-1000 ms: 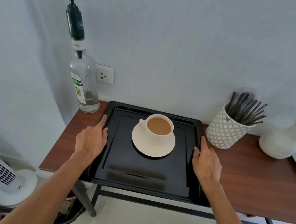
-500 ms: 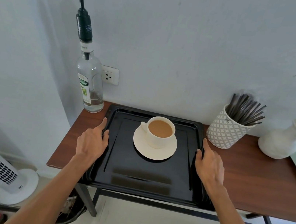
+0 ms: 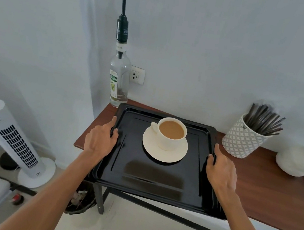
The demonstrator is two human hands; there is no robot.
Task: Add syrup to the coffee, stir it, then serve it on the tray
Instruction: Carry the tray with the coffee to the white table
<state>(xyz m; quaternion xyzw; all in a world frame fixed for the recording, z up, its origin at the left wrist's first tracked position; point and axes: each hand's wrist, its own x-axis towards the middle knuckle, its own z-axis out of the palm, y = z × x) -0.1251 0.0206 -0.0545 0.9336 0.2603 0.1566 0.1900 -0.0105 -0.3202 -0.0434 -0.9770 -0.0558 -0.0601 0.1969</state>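
Note:
A white cup of milky coffee (image 3: pixel 171 132) stands on a white saucer (image 3: pixel 163 152) in the far half of a black tray (image 3: pixel 149 178). My left hand (image 3: pixel 101 138) grips the tray's left rim and my right hand (image 3: pixel 220 167) grips its right rim, fingers curled over the edges. The tray's near edge juts past the front of the wooden table (image 3: pixel 266 190). A clear syrup bottle (image 3: pixel 118 81) with a tall black pump stands upright at the table's far left corner, behind the tray.
A patterned white pot of dark stir sticks (image 3: pixel 246 139) and a white vase (image 3: pixel 297 159) stand right of the tray. A white tower fan (image 3: pixel 12 138) stands on the floor at left, a dark bin (image 3: pixel 81 201) under the table. A wall socket (image 3: pixel 136 75) sits behind the bottle.
The tray with the cup has come toward me and now overhangs the table's front edge more. Both hands keep their hold on its rims. My view has shifted left.

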